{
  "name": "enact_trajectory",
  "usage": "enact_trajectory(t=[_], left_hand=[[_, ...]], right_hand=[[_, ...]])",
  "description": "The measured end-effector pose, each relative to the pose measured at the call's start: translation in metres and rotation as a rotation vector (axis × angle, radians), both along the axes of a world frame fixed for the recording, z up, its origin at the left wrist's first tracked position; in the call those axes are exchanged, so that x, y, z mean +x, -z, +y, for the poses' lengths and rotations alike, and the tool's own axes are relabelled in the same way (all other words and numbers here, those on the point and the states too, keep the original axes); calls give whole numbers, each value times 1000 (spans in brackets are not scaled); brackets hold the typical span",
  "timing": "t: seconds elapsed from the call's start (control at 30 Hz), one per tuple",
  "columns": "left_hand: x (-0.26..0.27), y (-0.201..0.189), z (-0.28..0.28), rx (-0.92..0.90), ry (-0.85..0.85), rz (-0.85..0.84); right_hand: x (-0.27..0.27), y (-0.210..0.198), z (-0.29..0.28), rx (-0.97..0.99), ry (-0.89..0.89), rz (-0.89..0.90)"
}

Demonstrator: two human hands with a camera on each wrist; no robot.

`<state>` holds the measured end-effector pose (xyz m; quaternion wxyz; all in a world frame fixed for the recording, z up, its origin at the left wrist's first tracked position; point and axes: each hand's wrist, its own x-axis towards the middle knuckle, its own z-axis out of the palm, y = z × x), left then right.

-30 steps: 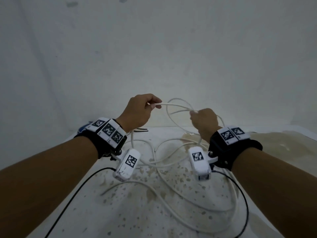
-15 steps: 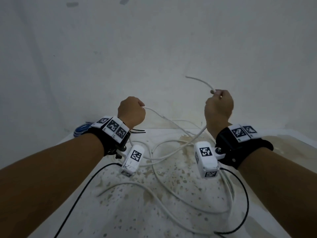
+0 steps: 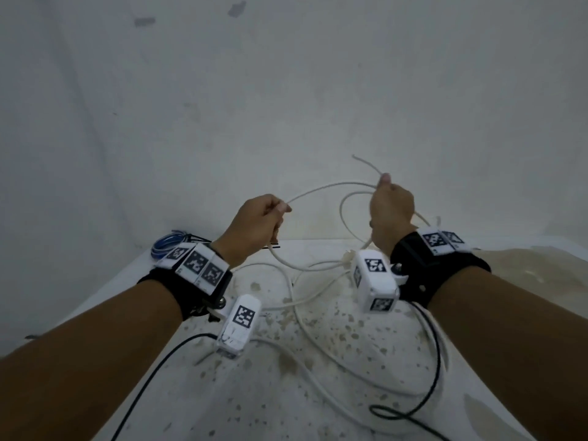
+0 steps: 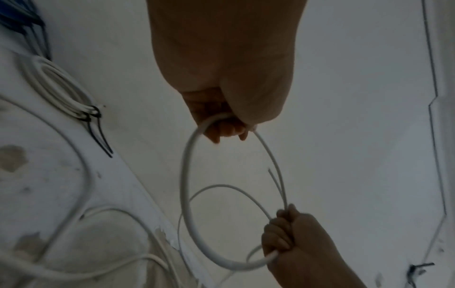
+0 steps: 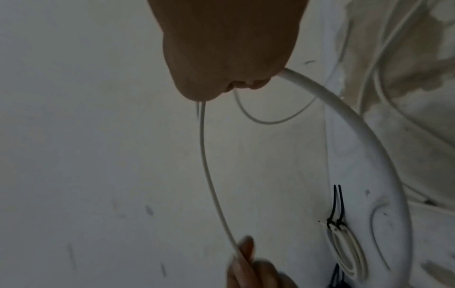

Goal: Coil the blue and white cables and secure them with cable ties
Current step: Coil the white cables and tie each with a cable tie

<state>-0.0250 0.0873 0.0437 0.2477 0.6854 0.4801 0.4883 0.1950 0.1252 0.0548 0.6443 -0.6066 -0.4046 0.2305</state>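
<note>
A long white cable (image 3: 321,190) arcs in the air between my two hands, and the rest of it lies in loose loops on the stained white table (image 3: 286,393). My left hand (image 3: 257,227) pinches the cable between thumb and fingers. My right hand (image 3: 389,208) grips gathered loops of it, with the cable's free end (image 3: 361,160) sticking up above the fist. In the left wrist view the white cable (image 4: 187,175) forms a ring between the left hand (image 4: 226,124) and the right hand (image 4: 283,233). A coiled blue cable (image 3: 167,241) lies at the table's far left corner.
A coiled white cable (image 4: 59,87) bound with black cable ties (image 4: 98,132) lies near the blue coil at the back of the table; it shows in the right wrist view too as a tied coil (image 5: 344,249). A black camera lead (image 3: 423,393) trails near the front right. A plain wall stands close behind.
My hands came apart, stretching the cable, then closed in again. The right hand has dropped a little and a new arc of cable now spans between the hands.
</note>
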Motion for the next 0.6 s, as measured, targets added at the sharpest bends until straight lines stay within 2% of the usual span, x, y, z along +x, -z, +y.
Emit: enact_trajectory(t=[0.07,0.13,0.2,0.27,0.33,0.4,0.5,0.53,0.6], left_hand=[[-8,7,-2,-15,12,-39],[-7,6,1,22,-62,-50],[0,-2,4,84,-111,-30],[12,-12,2,143,-90,9],[22,-20,-1,182,-68,45],[27,-22,-3,156,-61,11],[21,-19,-2,32,-58,-124],[19,-17,-2,15,-54,-157],[18,-16,-2,44,-73,-177]], right_hand=[[6,7,-1,-2,-87,186],[-4,10,-6,44,-305,217],[-22,6,-19,97,-543,136],[-39,-2,-29,105,-687,25],[-49,-9,-32,104,-708,-41],[-49,-11,-29,124,-609,-44],[-34,-7,-22,138,-504,203],[-29,-5,-23,123,-527,276],[-26,1,-26,75,-621,293]])
